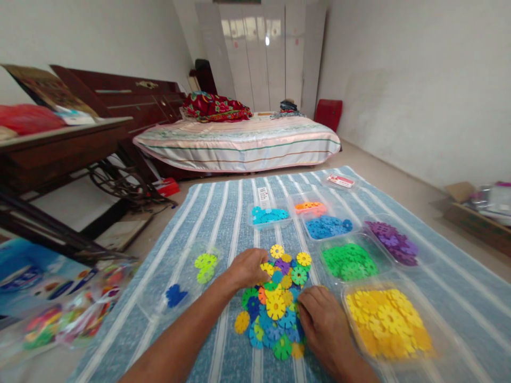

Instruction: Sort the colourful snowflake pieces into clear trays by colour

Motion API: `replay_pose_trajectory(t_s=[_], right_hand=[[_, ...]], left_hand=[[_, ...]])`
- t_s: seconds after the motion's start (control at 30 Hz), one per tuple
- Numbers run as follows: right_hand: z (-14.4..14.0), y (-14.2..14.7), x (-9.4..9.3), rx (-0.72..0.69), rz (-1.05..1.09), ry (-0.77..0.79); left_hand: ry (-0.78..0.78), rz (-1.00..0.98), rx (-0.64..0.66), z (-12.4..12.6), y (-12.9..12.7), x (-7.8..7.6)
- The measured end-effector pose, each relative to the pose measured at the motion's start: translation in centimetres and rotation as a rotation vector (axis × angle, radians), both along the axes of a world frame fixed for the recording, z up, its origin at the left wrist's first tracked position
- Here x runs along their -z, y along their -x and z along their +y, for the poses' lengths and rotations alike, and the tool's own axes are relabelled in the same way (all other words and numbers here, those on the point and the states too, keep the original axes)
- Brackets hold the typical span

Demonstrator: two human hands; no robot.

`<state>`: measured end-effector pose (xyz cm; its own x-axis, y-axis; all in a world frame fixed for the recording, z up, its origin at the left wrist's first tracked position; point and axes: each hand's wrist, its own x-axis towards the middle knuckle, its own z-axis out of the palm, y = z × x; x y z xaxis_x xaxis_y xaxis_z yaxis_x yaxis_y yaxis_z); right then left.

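Where both hands rest, discs (275, 306) between fingers (261, 270)

Left hand (248, 267) and right hand (324, 325) rest on a mixed pile of flower-shaped discs (275, 306); yellow-disc tray (435, 319) just right of the right hand.

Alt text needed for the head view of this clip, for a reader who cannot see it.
Two bare hands, left hand and right hand, rest on a mixed pile of coloured snowflake discs on a blue striped mat. Clear trays around it hold sorted discs: yellow tray, green tray, purple, blue, orange and teal. A bed stands behind.
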<state>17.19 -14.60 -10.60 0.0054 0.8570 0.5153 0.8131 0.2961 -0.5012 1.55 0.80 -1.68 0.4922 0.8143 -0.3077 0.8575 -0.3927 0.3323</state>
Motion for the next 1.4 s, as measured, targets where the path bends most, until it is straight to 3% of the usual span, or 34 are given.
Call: replay_pose_trajectory(t_s=[0.2, 0.43, 0.83, 0.97, 1.2, 1.4], right_hand=[[0.0, 0.0, -0.1, 0.006, -0.008, -0.006], [0.0, 0.1, 0.2, 0.017, -0.016, 0.009], [0.0, 0.1, 0.1, 0.016, -0.018, 0.028], [0.0, -0.1, 0.2, 0.011, -0.023, 0.020], [-0.2, 0.0, 0.0, 0.008, -0.027, 0.005], [-0.3, 0.0, -0.1, 0.003, -0.009, 0.032]], left_hand=[[0.091, -0.175, -0.075, 1.2, 0.5, 0.5], [0.141, -0.299, -0.205, 2.2, -0.9, 0.3], [0.106, -0.296, -0.172, 3.4, -3.2, -0.2], [0.075, -0.271, -0.145, 3.2, -2.2, -1.1], [0.018, -0.254, -0.169, 3.5, 1.8, -3.8], [0.083, -0.298, -0.196, 2.9, 3.1, -3.4]])
